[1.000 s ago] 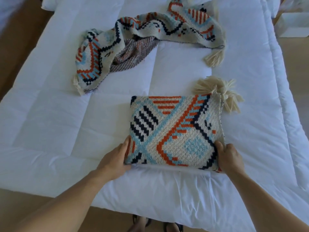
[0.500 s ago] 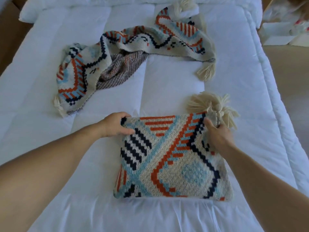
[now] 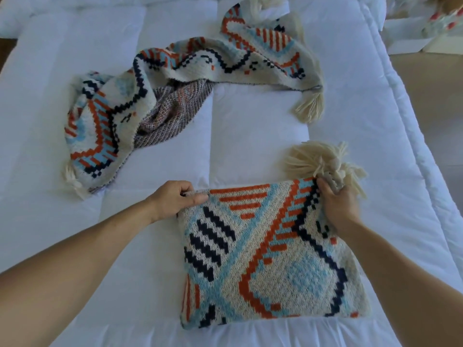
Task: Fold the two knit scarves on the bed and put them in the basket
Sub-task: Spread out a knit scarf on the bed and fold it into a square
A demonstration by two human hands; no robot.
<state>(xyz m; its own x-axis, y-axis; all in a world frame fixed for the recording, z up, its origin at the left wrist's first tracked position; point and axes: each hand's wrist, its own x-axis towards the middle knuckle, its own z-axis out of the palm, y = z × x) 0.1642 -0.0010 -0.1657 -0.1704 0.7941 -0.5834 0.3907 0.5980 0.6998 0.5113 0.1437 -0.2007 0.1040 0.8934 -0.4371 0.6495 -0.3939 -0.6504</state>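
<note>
Currently left hand [image 3: 175, 200], right hand [image 3: 338, 205] pinching far corners of folded scarf [image 3: 263, 259], lower centre. Risk: lifting by corners, layers sagging open, tassels [image 3: 313, 161] dangling.

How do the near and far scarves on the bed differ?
The near scarf is folded into a rectangle; the far scarf lies unfolded, twisted across the bed. The left hand and right hand grip the near scarf's far corners; the far scarf is untouched. The far scarf shows its reverse at a twist; the near scarf only its patterned face. Shared: orange, blue and navy pattern, cream tassels.
</note>
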